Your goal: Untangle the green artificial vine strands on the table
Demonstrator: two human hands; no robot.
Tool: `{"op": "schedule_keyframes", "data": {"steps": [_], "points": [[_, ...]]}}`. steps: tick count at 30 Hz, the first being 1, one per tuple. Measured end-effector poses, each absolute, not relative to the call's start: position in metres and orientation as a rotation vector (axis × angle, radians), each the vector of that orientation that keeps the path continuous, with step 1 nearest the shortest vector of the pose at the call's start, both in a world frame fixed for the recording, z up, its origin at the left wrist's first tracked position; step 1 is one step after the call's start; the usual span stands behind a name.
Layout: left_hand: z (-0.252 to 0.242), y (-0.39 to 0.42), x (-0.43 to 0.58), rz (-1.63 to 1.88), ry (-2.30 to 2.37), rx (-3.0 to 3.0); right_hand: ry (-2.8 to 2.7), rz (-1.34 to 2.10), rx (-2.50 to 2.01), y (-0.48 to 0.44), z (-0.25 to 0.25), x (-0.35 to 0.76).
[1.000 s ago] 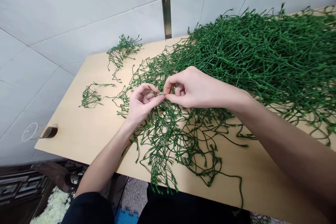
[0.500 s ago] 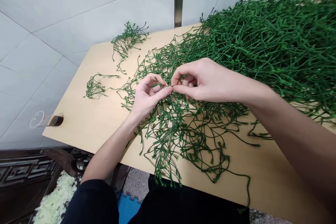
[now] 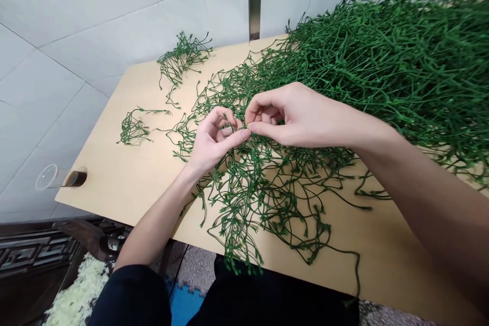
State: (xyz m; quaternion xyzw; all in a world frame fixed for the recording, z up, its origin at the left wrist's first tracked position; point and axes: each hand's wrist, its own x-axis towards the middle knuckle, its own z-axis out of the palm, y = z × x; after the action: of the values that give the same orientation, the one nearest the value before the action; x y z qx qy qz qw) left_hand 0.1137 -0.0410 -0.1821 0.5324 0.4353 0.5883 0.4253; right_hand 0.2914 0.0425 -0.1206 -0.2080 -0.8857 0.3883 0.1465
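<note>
My left hand (image 3: 212,138) and my right hand (image 3: 296,116) meet over the table, both closed in a pinch with thumb tips almost touching. A green plastic stem shows in the curl of my left fingers; its piece between the fingertips is mostly hidden. My right thumb and forefinger pinch at that same spot. Beneath both hands spreads a tangle of thin green plastic stems (image 3: 244,198) with small budlike tips, some hanging over the near edge. To the right, a dense heap of the same stems (image 3: 389,56) lies against the wall.
Two small clumps of stems, one at the back (image 3: 182,58) and one at the left (image 3: 133,127), lie on the wooden table (image 3: 103,163). A clear plastic cup with dark liquid (image 3: 76,178) lies at the left edge. Pale petal-like pieces (image 3: 78,290) are below left.
The view has shifted slightly, so the table and stems appear a little further left. Both hands keep their pinch, with only small finger movement.
</note>
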Motion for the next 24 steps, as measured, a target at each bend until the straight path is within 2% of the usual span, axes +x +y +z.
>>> {"op": "schedule_keyframes", "data": {"steps": [10,15,17,20,23,24], "points": [[-0.181,-0.042,0.114,1.410,1.116,1.339,-2.661,0.937,-0.513,0.048,-0.127,0.295],[-0.183,-0.039,0.112,1.428,1.148,1.281,-2.740,0.559,-0.615,0.036,-0.125,0.295],[-0.184,-0.039,0.111,1.455,1.156,1.266,-2.733,0.526,-0.570,0.020,-0.117,0.296],[-0.186,-0.038,0.111,1.454,1.180,1.247,-2.798,0.904,-0.214,-0.013,-0.104,0.300],[-0.186,-0.038,0.110,1.426,1.195,1.221,-2.696,1.772,0.320,-0.049,-0.103,0.313],[-0.186,-0.038,0.111,1.430,1.190,1.217,-2.656,1.882,0.386,-0.060,-0.105,0.319]]}}
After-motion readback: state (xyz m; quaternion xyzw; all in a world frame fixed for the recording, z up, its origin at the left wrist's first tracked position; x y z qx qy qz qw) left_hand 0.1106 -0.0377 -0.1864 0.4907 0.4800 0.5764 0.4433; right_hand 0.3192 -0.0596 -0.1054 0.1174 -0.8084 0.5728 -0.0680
